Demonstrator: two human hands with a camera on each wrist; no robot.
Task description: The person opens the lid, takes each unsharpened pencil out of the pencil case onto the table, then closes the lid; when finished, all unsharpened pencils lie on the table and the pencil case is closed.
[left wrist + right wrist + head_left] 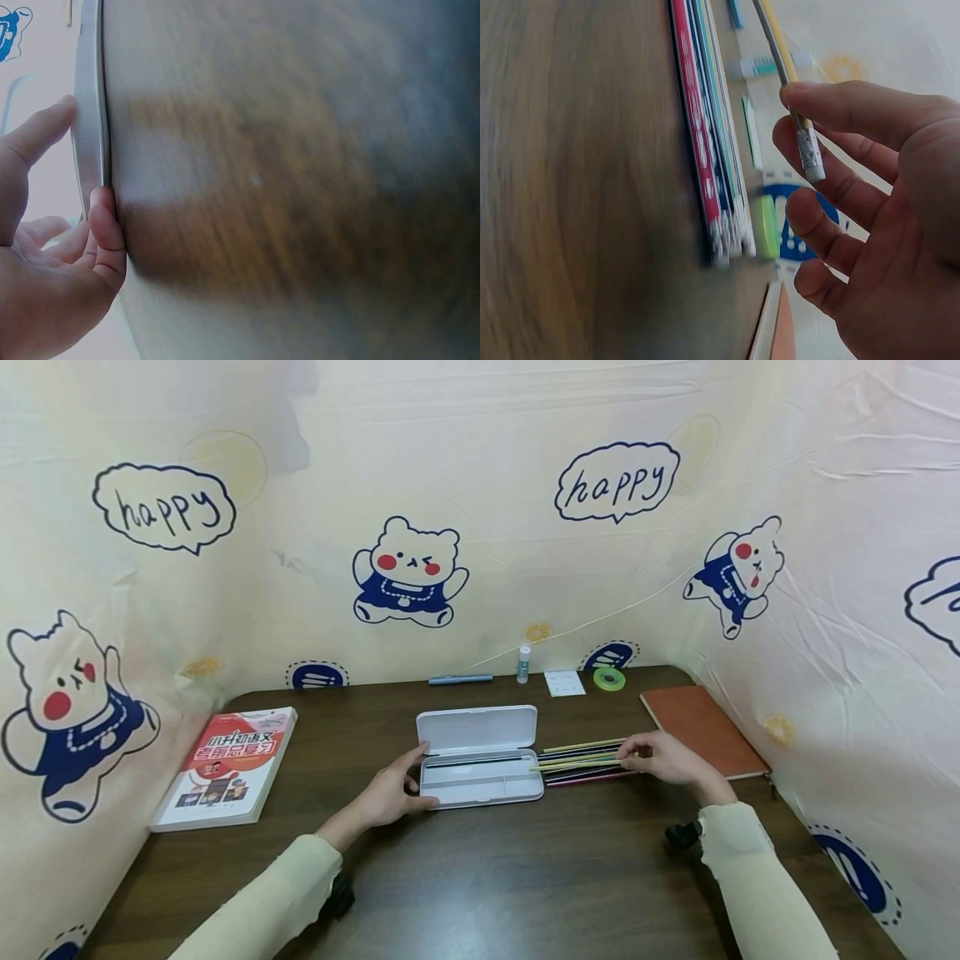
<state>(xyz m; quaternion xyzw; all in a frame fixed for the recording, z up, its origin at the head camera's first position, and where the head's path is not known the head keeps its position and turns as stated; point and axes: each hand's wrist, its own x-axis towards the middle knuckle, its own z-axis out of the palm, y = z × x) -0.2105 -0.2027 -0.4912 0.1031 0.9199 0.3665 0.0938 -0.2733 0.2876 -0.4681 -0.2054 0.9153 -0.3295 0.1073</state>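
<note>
Left hand (pixel 390 795) steadies case (pixel 480 758) (lid open).

white pencil case (pixel 480 758): open, flat mid-table | pencils (pixel 585 767): row just right, one raised

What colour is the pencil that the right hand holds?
Yellow: the right hand pinches the pencil near its silver ferrule. It shows best in the right wrist view.
</note>
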